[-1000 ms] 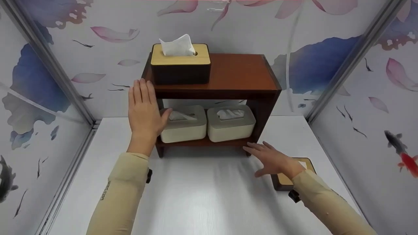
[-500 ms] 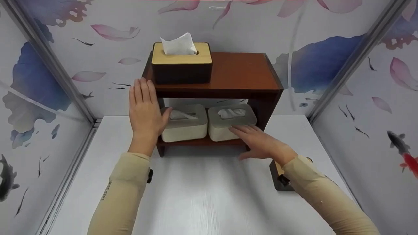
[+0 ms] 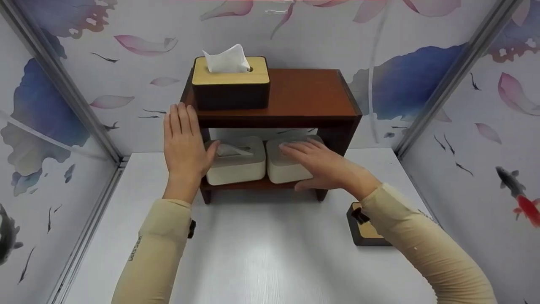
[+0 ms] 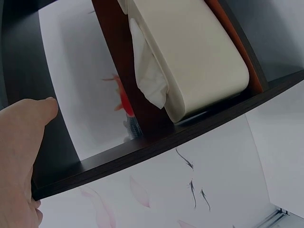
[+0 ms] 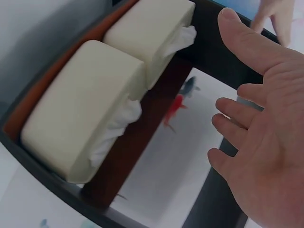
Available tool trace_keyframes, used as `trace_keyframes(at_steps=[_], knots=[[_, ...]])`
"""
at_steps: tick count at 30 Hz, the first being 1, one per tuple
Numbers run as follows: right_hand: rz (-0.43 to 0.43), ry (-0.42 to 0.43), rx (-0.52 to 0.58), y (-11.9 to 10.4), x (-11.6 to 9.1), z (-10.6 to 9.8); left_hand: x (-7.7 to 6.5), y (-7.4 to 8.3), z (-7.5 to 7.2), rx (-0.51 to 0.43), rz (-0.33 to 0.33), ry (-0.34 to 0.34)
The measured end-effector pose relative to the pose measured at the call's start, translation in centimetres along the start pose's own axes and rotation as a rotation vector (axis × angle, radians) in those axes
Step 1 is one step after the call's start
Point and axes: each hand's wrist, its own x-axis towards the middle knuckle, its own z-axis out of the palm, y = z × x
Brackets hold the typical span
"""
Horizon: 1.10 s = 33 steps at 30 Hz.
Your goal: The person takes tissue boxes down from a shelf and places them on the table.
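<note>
My left hand [image 3: 183, 147] lies with straight fingers along the left side of a brown wooden shelf [image 3: 312, 90], its thumb across the front. On the lower board stand two cream tissue boxes, a left one [image 3: 236, 172] and a right one [image 3: 283, 171], white tissue showing from both. My right hand [image 3: 325, 165], fingers extended and thumb apart, overlaps the right box in the head view. In the right wrist view, a gap shows between that hand and the right cream box [image 5: 80, 104]. A black tissue box [image 3: 232, 96] with a wood-coloured lid stands on the shelf's top left.
A second black box with a wood-coloured lid [image 3: 369, 233] lies on the white table [image 3: 249, 253] at the right, partly hidden by my right sleeve [image 3: 415, 236]. Patterned panels in metal frames [image 3: 457, 80] enclose the table at the back and sides.
My right hand has moved left and up, from beside the shelf's right leg to in front of the right cream box. The left hand has stayed at the shelf's left side.
</note>
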Motion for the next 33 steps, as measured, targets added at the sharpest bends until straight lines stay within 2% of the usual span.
trace_keyframes(at_steps=[8,11,19,26,33], knots=[[-0.123,0.158,-0.069,-1.1,1.5,-3.0,-0.3,-0.2,0.2,0.019,-0.002,-0.019],[-0.129,0.188,-0.112,-1.3,2.2,-4.0,-0.3,-0.2,0.2,0.017,-0.002,-0.015],[-0.077,0.22,-0.124,-0.8,4.5,-7.2,-0.2,-0.3,0.2,-0.001,-0.015,-0.016],[0.071,0.171,-0.111,-0.3,6.7,-9.2,-0.2,-0.1,0.1,0.001,-0.006,-0.015],[0.157,0.139,-0.107,-0.3,9.5,-10.4,0.0,0.2,-0.1,0.01,-0.008,-0.009]])
